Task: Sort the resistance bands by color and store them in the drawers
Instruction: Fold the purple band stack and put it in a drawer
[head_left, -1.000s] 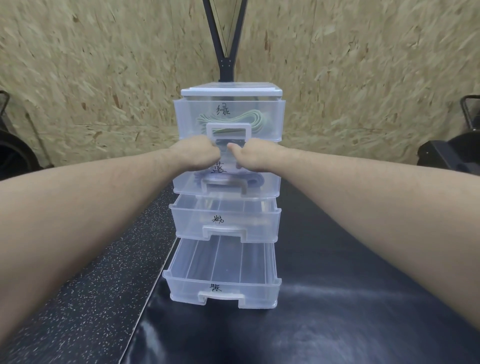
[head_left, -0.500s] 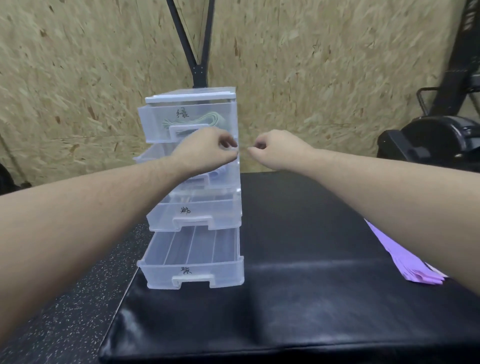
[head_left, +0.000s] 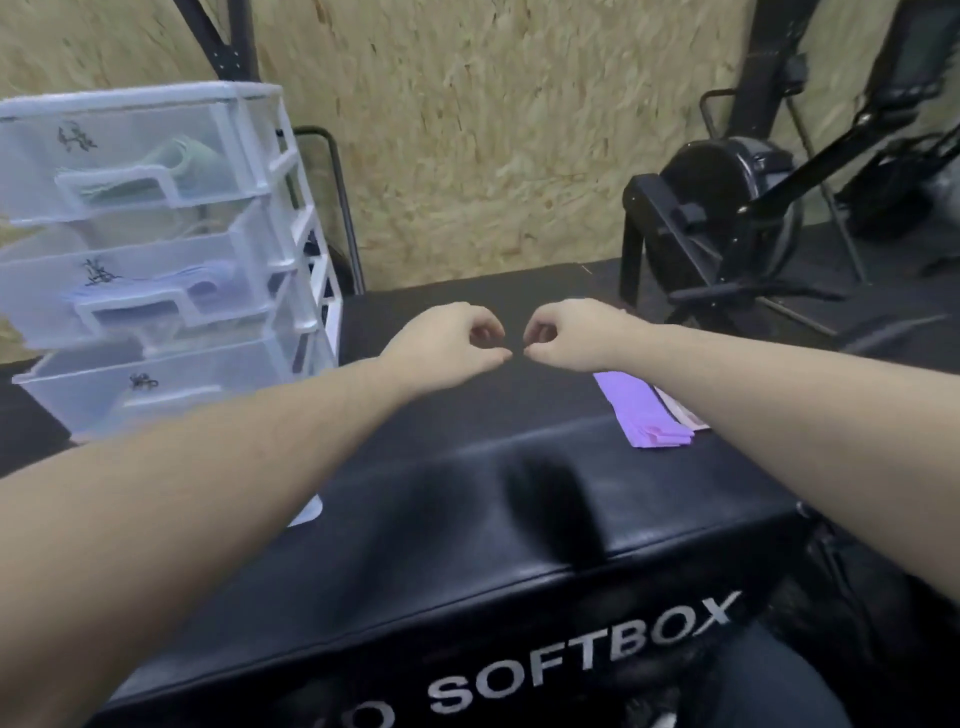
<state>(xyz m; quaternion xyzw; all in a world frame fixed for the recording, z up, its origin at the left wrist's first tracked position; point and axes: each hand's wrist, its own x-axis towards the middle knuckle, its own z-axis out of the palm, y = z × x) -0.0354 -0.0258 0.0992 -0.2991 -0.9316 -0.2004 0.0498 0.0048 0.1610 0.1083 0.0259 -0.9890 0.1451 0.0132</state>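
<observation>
**Both hands curled and empty above the black box**

At nine to ten o'clock stands the clear drawer unit (head_left: 156, 249): green bands (head_left: 179, 158) in its top drawer, blue-violet bands (head_left: 202, 278) in the second. At centre the left hand (head_left: 447, 345) and right hand (head_left: 569, 335) hover with fingers curled, gripping nothing, fingertips nearly meeting. At three o'clock purple bands (head_left: 641, 410) lie on the black soft box (head_left: 467, 519), partly under the right forearm.

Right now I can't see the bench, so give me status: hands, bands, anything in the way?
Left hand and right hand curled, empty, over the bench. Purple bands loose beside the right forearm. Nothing blocking them.
</observation>
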